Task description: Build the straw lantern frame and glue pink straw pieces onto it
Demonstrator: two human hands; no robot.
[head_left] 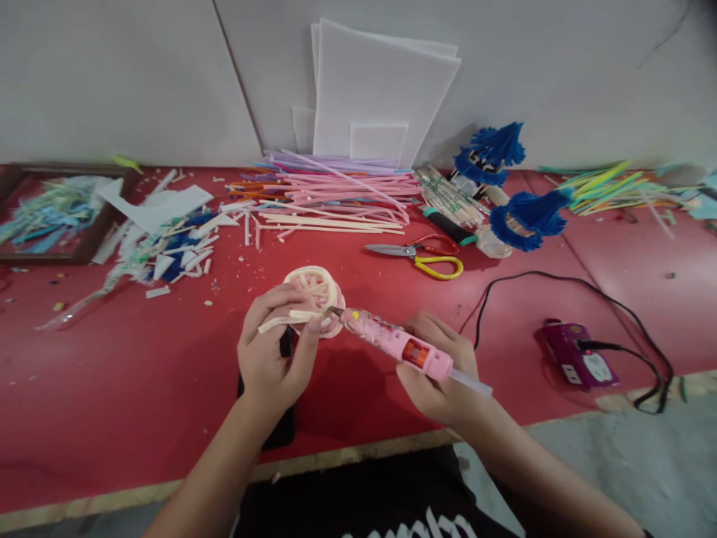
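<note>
- 2 bare hands work just above the near edge of the red worktop (140, 388). White lettering on the dark garment (392, 512) below them is cut off and unreadable.
- 1 dark flat object (281, 432) lies under the left wrist.
- Left hand (273, 357): its grip is closed on a round cream straw wheel (314, 293). Thumb and fingers pinch a loose strip against the rim, and the wheel is raised off the worktop, seemingly so the joint faces the nozzle.
- Right hand (442, 373): its grip wraps the pink glue gun (395, 342), slanted so the metal tip meets the wheel's right side. A clear glue stick (473, 385) juts out behind. The casing is patterned, with no legible words.
- 1 purple power strip (579, 364) with a black cable (504, 284) sits to the right, probably kept near for the gun.
- Farther back lie scissors (420, 254), loose straws (336, 190), blue tassels (526, 213) and cut scraps (168, 246).
- White foam sheets (381, 90) lean on the wall.
</note>
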